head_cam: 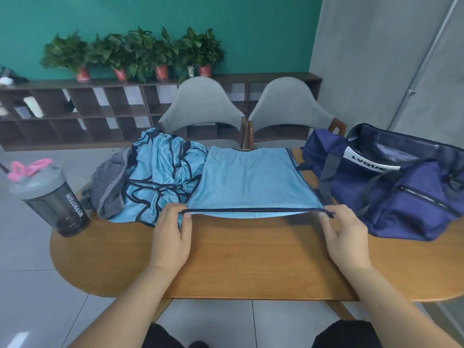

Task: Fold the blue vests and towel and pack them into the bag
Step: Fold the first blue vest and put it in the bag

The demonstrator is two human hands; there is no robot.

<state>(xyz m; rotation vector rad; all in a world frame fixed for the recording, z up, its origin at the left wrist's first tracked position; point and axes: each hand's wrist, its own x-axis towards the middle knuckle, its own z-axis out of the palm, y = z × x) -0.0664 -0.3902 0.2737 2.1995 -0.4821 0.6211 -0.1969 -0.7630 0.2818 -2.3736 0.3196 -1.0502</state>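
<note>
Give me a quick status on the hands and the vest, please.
Left hand, right hand each pinch near hem of flat vest. Unfolded: vest pile, towel. Bag open, nothing blocking.

Teal wall [150, 16], potted plants [135, 51] atop dark cubby shelf [75, 106], two grey chairs [200, 104], tiled floor [25, 285]; perhaps glass partition [442, 79].
</note>
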